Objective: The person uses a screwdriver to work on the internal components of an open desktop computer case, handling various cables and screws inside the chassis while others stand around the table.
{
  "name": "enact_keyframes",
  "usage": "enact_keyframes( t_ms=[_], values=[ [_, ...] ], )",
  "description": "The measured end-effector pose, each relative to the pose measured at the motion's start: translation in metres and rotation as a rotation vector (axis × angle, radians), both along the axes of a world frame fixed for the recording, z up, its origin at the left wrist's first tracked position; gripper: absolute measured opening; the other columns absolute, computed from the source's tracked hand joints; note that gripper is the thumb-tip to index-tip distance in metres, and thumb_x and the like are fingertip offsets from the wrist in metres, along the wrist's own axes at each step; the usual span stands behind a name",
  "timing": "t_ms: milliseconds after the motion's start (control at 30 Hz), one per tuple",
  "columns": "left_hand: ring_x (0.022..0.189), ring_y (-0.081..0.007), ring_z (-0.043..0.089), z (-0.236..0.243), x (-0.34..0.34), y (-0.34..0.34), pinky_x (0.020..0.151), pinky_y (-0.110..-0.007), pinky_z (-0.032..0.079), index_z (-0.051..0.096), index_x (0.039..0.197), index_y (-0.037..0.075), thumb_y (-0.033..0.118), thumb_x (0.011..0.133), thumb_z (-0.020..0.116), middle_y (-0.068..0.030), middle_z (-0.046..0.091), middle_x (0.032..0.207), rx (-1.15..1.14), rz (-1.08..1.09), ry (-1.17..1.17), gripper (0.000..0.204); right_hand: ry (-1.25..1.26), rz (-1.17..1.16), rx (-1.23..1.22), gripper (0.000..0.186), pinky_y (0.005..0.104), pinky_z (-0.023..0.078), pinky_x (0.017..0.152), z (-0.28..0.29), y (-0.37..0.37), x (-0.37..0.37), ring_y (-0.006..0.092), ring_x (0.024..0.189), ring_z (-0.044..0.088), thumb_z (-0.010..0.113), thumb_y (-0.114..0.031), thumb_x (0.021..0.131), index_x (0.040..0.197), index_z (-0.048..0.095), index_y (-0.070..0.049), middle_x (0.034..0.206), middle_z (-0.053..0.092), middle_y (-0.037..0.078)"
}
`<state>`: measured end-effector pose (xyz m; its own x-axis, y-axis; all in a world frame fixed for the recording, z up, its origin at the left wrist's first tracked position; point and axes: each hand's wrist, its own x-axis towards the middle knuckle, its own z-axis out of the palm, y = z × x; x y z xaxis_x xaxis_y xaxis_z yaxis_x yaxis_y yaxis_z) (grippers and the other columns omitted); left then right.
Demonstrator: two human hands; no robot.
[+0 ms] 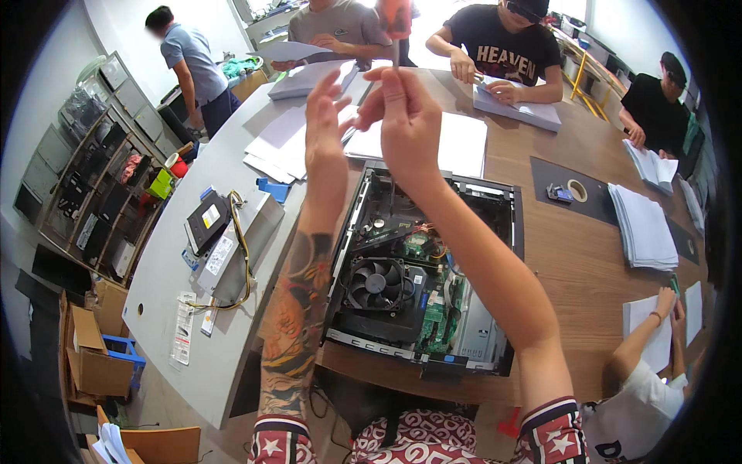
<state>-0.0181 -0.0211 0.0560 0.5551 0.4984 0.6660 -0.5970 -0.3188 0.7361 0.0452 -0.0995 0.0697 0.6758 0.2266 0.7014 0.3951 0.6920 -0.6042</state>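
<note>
My right hand (408, 120) is raised above the open computer case and pinches the thin metal shaft of a screwdriver (395, 22). Its red-orange handle points up, toward the top edge of the view. Beside it my left hand (326, 131) is lifted with its fingers stretched upward, and nothing shows in it. Below both hands the black desktop computer case (519, 232) lies on its side, its cover off. Inside it are a black cooling fan (376, 284) and a green circuit board (434, 326). My right forearm hides part of the interior.
On the grey tabletop (166, 309) at left lie a power supply (224, 267) with cables and a black optical drive (208, 222). Paper stacks (643, 224) and a tape roll (577, 190) sit on the brown table. Several people handle papers around it.
</note>
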Motion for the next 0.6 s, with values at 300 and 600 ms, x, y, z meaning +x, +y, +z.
enact_keyframes(
  t_ms=[300,600],
  values=[
    [0.116,-0.0223,0.055,-0.077,-0.039,0.025,0.096,-0.034,0.045,0.063,0.121,0.002,0.006,0.087,0.050,-0.0133,0.062,0.121,0.340,-0.010,0.602,0.037,0.051,0.066,0.118,0.028,0.0198,0.033,0.047,0.013,-0.013,0.023,0.0029,0.051,0.043,0.048,-0.027,0.104,0.099,0.061,-0.003,0.061,0.053,0.000],
    [0.119,-0.0283,0.052,-0.081,-0.035,0.011,0.096,-0.038,0.043,0.065,0.116,0.007,0.008,0.073,0.072,-0.0124,0.064,0.113,1.015,0.254,0.638,0.044,0.069,0.085,0.104,0.029,0.0193,0.032,0.048,0.015,-0.022,0.027,0.0026,0.051,0.044,0.051,-0.030,0.103,0.100,0.064,-0.004,0.061,0.055,0.000]
  ],
)
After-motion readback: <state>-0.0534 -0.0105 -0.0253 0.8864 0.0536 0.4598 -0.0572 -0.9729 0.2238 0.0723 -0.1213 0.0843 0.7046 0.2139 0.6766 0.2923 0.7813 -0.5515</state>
